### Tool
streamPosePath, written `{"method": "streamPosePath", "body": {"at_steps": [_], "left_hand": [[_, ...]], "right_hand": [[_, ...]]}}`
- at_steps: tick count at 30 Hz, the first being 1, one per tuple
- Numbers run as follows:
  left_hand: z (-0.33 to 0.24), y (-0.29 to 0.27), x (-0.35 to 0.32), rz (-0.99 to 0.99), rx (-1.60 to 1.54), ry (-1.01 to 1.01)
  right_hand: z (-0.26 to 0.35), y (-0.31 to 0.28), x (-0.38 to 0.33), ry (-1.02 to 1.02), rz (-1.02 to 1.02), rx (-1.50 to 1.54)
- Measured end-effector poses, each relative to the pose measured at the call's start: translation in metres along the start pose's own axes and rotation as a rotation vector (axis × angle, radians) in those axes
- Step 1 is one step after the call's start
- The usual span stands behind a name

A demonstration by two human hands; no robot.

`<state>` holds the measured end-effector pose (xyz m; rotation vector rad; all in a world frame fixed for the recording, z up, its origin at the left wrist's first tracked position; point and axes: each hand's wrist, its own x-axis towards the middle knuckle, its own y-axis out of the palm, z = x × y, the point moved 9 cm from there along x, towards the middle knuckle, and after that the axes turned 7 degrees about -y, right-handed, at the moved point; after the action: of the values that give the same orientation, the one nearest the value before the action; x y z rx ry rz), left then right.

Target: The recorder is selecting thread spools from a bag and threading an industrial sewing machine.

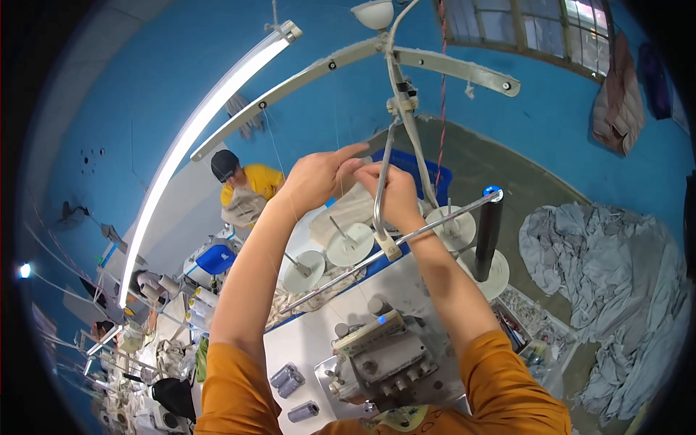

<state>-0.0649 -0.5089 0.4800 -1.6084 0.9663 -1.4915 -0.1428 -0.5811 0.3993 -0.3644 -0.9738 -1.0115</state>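
A: Where does the thread (pixel 272 138) lie relative to the hands?
B: It hangs just to the left of the left hand (pixel 317 180), running down from the pale bar (pixel 297 85) overhead. The right hand (pixel 401 197) is farther off, partly behind a bent metal rod (pixel 380 190).
A: And how are the hands?
B: Raised, fingertips close together. The left index finger points outward; the right thumb and fingers are bunched as in a pinch. I can't tell whether either grips a strand, or whether they touch.
A: How does the thread look?
B: Pale, very thin, nearly straight. One strand shows clearly; others are too faint to count.
A: What else is there, counted?
B: Four round pale plates (pixel 348 248) below the hands, one with a black tube (pixel 488 243) standing over it. On the counter (pixel 308 348), one grey sewing machine (pixel 391 361) and three small grey spools (pixel 303 412), two side by side. Farther out, one blue bin (pixel 438 175), a heap of grey cloth (pixel 609 254) on the floor, and one person in yellow (pixel 262 178).
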Motion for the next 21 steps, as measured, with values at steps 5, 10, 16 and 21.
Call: {"method": "streamPosePath", "body": {"at_steps": [5,10,16,21], "left_hand": [[0.020,0.013,0.010,-0.005,-0.311,-0.054],[0.038,0.013,0.013,0.039,-0.531,-0.192],[0.051,0.011,0.002,-0.022,-0.740,-0.294],[-0.001,-0.033,-0.020,-0.535,0.133,0.140]], "right_hand": [[-0.017,0.000,0.002,0.218,0.100,0.144],[-0.016,0.001,0.005,0.242,0.057,0.429],[-0.024,-0.007,-0.007,0.383,-0.113,0.687],[-0.033,-0.009,-0.012,0.363,-0.123,0.532]]}}
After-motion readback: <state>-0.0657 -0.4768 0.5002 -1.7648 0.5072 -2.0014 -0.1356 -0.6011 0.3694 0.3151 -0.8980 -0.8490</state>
